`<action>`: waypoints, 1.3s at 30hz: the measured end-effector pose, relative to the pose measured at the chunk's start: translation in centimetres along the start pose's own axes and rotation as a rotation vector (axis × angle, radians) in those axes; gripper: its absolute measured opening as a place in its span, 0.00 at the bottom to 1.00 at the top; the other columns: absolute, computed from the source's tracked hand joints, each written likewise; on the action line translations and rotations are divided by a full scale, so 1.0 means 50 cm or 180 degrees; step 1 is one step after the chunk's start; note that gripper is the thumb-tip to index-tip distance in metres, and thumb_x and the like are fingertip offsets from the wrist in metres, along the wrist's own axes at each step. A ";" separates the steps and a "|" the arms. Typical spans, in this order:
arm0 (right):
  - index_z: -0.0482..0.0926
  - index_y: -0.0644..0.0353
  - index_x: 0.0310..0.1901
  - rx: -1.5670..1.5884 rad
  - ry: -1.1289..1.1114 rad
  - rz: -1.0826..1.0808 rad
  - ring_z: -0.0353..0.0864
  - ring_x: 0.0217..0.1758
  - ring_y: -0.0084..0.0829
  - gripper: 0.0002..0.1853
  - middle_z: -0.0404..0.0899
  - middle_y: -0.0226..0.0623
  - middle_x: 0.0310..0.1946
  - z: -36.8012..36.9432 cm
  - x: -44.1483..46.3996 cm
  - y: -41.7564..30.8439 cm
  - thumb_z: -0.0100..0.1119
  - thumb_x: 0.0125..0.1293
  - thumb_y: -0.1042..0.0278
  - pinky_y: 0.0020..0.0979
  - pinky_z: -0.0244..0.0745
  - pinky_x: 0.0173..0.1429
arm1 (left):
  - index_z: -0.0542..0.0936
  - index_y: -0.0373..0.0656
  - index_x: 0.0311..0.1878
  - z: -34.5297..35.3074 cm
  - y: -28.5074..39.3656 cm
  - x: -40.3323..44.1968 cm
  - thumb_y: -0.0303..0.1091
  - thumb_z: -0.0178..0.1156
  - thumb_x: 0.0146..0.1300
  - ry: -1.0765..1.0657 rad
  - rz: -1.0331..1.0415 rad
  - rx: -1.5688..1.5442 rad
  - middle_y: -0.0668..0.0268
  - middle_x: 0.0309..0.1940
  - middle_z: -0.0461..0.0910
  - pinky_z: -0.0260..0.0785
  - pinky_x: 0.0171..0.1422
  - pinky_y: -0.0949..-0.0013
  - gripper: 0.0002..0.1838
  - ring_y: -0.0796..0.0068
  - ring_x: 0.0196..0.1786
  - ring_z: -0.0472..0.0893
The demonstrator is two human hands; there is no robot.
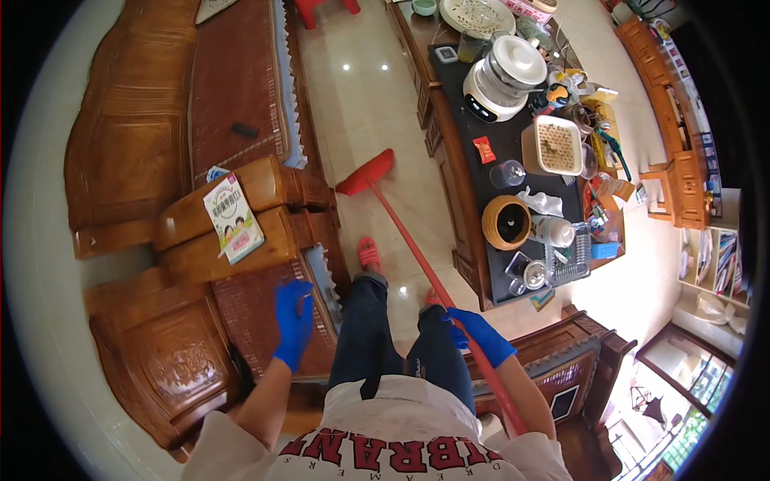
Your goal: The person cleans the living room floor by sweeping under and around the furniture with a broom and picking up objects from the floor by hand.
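Observation:
A red broom has its head [369, 171] on the tiled floor, and its long handle [413, 248] slants down to the right past my thigh. My right hand [479, 335], in a blue glove, is wrapped round that handle, whose upper end lies along my forearm. My left hand [293, 321], also blue-gloved, hovers over the wooden seat on the left with its fingers curled. A small brownish spot shows at those fingers; I cannot make out what it is. A book [233, 218] lies on the wooden armrest beyond my left hand.
Wooden seating [136, 152] runs along the left, with a dark object [245, 129] on its mat. At the right, a long dark-topped table [473, 192] bears a kettle, containers and a woven pot. Another wooden seat [577, 353] stands at lower right. Floor tiles show between the furniture.

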State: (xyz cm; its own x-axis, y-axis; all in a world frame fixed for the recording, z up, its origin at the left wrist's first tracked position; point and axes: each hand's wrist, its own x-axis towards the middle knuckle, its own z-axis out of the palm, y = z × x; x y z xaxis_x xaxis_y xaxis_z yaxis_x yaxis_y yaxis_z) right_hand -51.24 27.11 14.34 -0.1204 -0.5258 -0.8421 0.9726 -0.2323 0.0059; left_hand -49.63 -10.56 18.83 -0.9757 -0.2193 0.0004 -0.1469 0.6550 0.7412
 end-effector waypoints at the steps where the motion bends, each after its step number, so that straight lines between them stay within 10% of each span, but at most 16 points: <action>1: 0.72 0.55 0.40 -0.0019 -0.0027 0.0010 0.56 0.08 0.20 0.12 0.60 0.26 0.11 -0.004 -0.034 -0.001 0.46 0.68 0.56 0.22 0.49 0.12 | 0.77 0.40 0.46 0.009 0.069 -0.044 0.24 0.56 0.57 -0.0098 -0.0063 -0.0115 0.57 0.45 0.74 0.63 0.60 0.62 0.12 0.59 0.53 0.72; 3: 0.72 0.56 0.40 0.0200 -0.0116 0.0329 0.56 0.08 0.20 0.13 0.62 0.27 0.12 0.007 -0.082 -0.035 0.47 0.67 0.55 0.22 0.49 0.12 | 0.75 0.41 0.50 0.065 0.175 -0.134 0.30 0.60 0.56 -0.0895 -0.0430 -0.0968 0.57 0.51 0.72 0.60 0.63 0.59 0.17 0.58 0.57 0.70; 10: 0.71 0.60 0.36 -0.0486 -0.0314 -0.0191 0.68 0.16 0.26 0.13 0.69 0.31 0.15 0.123 -0.057 -0.064 0.51 0.65 0.58 0.28 0.63 0.21 | 0.69 0.46 0.58 0.090 0.628 -0.156 0.40 0.70 0.46 -0.2041 0.2212 -0.0212 0.55 0.59 0.66 0.53 0.67 0.50 0.34 0.54 0.64 0.64; 20: 0.72 0.60 0.28 0.1038 -0.1091 -0.0514 0.74 0.20 0.31 0.15 0.72 0.34 0.18 0.188 0.185 -0.013 0.56 0.61 0.55 0.29 0.71 0.24 | 0.73 0.42 0.26 0.027 0.608 -0.204 0.22 0.64 0.44 -0.1536 0.2086 -0.0987 0.61 0.24 0.71 0.71 0.45 0.56 0.09 0.56 0.30 0.74; 30: 0.64 0.58 0.24 0.1026 -0.1013 -0.0661 0.66 0.16 0.22 0.10 0.64 0.28 0.16 0.280 0.130 0.062 0.49 0.62 0.70 0.23 0.64 0.19 | 0.72 0.44 0.23 -0.132 0.643 -0.275 0.25 0.67 0.44 -0.1637 0.1663 -0.1118 0.64 0.23 0.69 0.70 0.49 0.56 0.11 0.61 0.30 0.73; 39: 0.64 0.55 0.18 0.0677 -0.0935 -0.0435 0.66 0.13 0.35 0.13 0.65 0.38 0.12 0.216 0.259 -0.003 0.44 0.60 0.66 0.35 0.63 0.18 | 0.70 0.42 0.24 -0.021 0.592 -0.222 0.25 0.66 0.46 -0.1348 0.1662 -0.0658 0.61 0.25 0.69 0.70 0.47 0.58 0.11 0.57 0.32 0.73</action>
State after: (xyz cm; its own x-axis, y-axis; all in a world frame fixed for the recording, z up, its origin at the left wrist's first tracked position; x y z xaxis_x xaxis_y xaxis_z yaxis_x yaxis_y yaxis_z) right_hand -55.10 11.50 9.25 -0.3279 -0.6831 -0.6526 0.8844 -0.4647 0.0421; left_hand -42.97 10.52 41.46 -0.8958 0.4144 0.1607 0.3510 0.4377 0.8278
